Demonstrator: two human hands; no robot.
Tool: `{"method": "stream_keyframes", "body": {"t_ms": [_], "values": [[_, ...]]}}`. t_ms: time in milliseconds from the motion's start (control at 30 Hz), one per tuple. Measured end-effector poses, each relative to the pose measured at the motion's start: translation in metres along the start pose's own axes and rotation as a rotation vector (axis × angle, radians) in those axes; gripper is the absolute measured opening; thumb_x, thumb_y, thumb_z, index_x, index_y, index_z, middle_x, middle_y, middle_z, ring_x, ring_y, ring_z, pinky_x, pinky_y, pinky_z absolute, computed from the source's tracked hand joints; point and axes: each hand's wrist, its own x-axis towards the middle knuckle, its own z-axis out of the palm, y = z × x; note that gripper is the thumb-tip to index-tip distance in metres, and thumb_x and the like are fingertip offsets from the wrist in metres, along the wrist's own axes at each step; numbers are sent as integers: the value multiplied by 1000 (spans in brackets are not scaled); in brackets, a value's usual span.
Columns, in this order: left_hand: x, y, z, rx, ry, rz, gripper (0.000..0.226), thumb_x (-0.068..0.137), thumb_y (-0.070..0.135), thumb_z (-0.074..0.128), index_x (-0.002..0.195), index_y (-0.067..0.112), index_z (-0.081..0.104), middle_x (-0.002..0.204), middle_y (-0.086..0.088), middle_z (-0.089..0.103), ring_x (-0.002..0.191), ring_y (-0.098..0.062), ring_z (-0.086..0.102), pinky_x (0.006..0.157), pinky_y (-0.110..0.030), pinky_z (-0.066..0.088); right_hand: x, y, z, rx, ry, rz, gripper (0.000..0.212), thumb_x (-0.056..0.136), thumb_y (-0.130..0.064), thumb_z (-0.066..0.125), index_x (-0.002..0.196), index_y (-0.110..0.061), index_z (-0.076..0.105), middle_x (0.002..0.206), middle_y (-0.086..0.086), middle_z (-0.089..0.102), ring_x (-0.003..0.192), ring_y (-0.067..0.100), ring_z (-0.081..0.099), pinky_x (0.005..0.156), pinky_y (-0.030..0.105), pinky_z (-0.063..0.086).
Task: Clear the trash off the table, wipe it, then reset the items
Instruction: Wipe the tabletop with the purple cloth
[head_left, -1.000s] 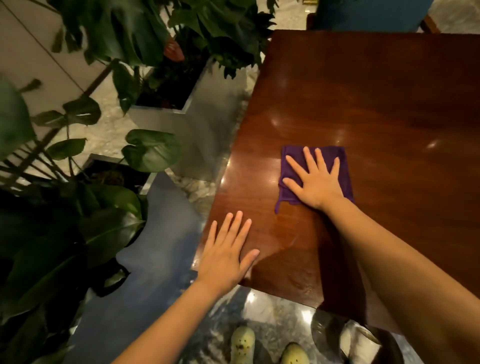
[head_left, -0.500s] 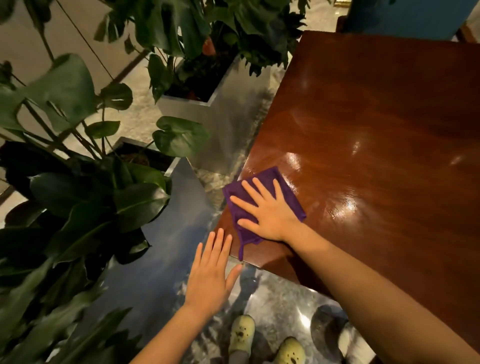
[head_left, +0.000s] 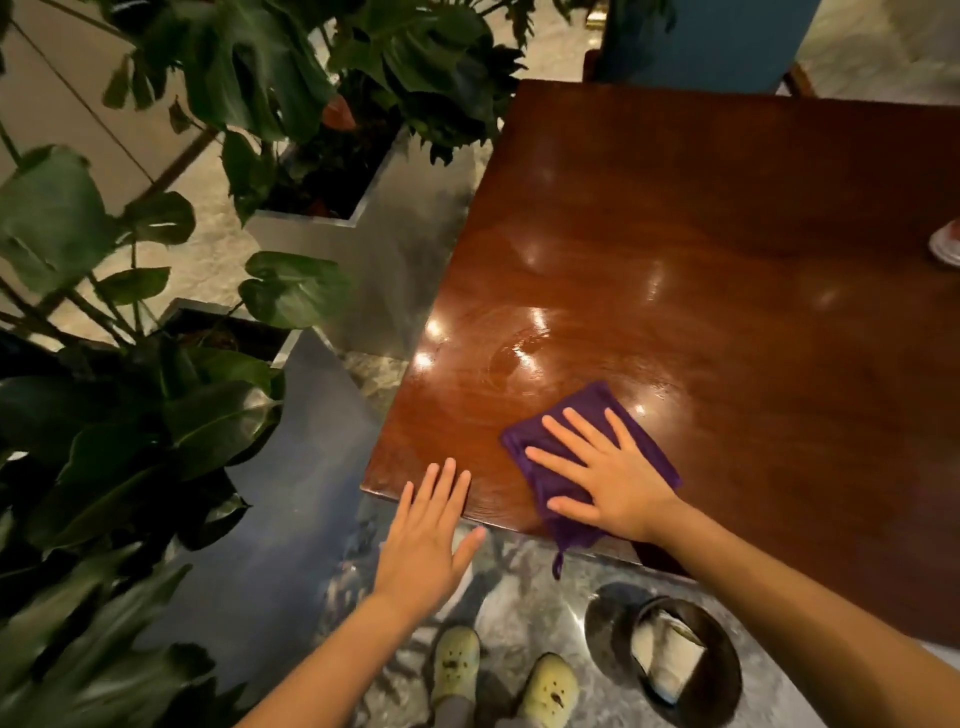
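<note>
The bench (head_left: 727, 249) lay broad, hard and glossy under me, wide open room running away toward its far side, with only a small pale thing (head_left: 946, 248) at the right border. Its near edge dropped to the floor, where a bin (head_left: 670, 649) stood close by. The purple cloth (head_left: 582, 415) lay at that near edge, one corner hanging over; soft, light and limp, I judged it would bunch if pinched, so a flat press suited it. My right hand (head_left: 618, 483) pressed it down, grip open, fingers spread. My left hand (head_left: 431, 540) was open too, fingertips at the rim.
</note>
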Motion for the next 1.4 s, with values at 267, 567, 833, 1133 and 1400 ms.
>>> {"method": "stream_keyframes", "body": {"t_ms": [267,567,833,1133,1400], "values": [[33,9,19,56,-2,58,73,81,68,-11,142,27,-19,153,6,-22,140,-15,-26,117,-35,-14,-92,40,-4,47,-10,509,66,83,-74,10,143,-45,8,157,-5,15,146,24,7,114,58,8],[33,5,22,-15,13,66,69,86,66,-3,142,29,-20,152,8,-25,139,-10,-29,115,-33,-18,-77,-29,11,155,55,1092,65,89,-65,27,146,-41,11,160,3,9,147,30,4,112,64,4],[40,-34,3,-70,28,17,61,96,51,19,148,24,1,154,7,-11,140,-8,-18,116,-30,-9,17,-108,-4,120,72,917,63,85,-59,30,139,-29,42,147,14,40,135,40,37,102,71,23],[40,-79,-10,-346,38,-16,57,97,45,21,148,24,5,158,5,0,140,0,-10,116,-24,-6,91,-172,-8,262,-60,540,64,93,-53,23,148,-34,-4,158,5,-15,144,30,-18,105,61,-23],[105,-47,-48,-43,58,254,51,95,27,46,143,16,32,138,-4,48,127,-23,41,105,-34,32,58,-98,-31,167,132,571,53,96,-22,39,146,-20,24,152,2,30,137,24,26,107,42,22]]}}
